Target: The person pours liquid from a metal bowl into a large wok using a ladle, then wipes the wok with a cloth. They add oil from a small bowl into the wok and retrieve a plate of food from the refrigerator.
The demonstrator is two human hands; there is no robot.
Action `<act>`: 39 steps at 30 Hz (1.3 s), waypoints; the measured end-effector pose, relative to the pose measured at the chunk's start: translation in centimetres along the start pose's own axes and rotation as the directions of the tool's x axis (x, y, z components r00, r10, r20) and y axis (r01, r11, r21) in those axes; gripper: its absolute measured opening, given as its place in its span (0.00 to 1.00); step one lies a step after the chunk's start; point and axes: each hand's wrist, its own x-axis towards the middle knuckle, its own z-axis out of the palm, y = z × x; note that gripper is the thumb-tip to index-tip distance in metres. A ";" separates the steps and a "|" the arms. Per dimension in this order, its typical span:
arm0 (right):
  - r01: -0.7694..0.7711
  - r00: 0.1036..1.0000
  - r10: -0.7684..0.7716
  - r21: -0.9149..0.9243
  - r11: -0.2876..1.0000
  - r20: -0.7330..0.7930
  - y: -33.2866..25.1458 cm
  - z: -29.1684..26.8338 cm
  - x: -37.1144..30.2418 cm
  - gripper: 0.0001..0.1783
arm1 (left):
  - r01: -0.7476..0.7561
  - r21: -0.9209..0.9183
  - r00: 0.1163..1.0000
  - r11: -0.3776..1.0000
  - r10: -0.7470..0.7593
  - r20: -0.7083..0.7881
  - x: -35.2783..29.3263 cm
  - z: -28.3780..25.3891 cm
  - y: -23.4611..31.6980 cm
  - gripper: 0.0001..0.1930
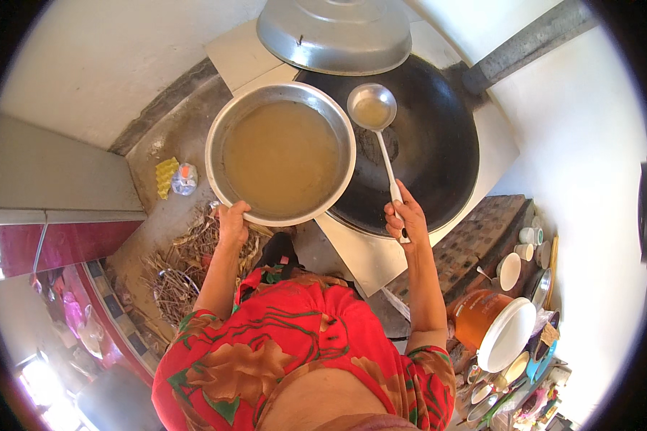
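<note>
My left hand grips the near rim of a wide metal basin, its thumb over the edge. Cloudy yellowish-brown liquid fills much of the basin. In my right hand is the white handle of a metal ladle, fingers wrapped round it. Some liquid shows in the ladle's bowl, which is held over a large black wok set into a pale stove top. The basin overlaps the wok's left side and hides that part of it.
A big metal lid leans behind the wok. Dry sticks and stalks lie on the floor at left, near a clear plastic bag. On the right are a brick ledge, an orange bucket with a white lid, and several bowls and cups.
</note>
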 end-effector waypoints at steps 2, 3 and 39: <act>0.049 0.999 -0.048 -0.055 0.997 0.022 -0.3 1.0 -0.7 0.34 | -0.013 -0.006 1.000 1.000 0.014 0.018 0.0 -0.1 0.0 0.15; 0.066 0.998 -0.064 -0.089 0.994 0.024 -0.5 1.7 -1.2 0.34 | -0.014 -0.019 0.999 1.000 0.015 0.044 0.0 -0.1 0.1 0.15; -0.171 0.893 -0.061 -0.461 0.871 -0.446 5.3 -8.7 8.2 0.33 | 0.009 0.012 0.998 1.000 -0.009 0.060 -1.0 0.5 1.2 0.12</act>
